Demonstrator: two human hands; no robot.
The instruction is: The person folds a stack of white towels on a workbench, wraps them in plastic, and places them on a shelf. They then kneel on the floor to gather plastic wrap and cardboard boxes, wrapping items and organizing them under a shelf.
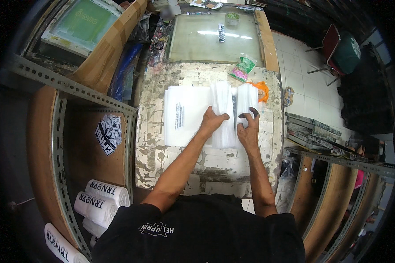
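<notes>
A stack of white plastic bags or sheets lies on the worn table, with small dark print showing on its left part. Its middle is bunched into an upright fold, and my left hand is closed around the fold's left side, thumb across it. Further right, a second raised fold of white sheets stands beside a narrow dark printed strip. My right hand touches this fold with fingers curled and apart, fingertips darkly stained. Where the folds join underneath is hidden.
Behind the stack are an orange plastic bag, a green-and-pink packet and a glass panel holding a round tub. Metal-framed shelving flanks the table at left, with white rolled bundles. Stacked frames stand right.
</notes>
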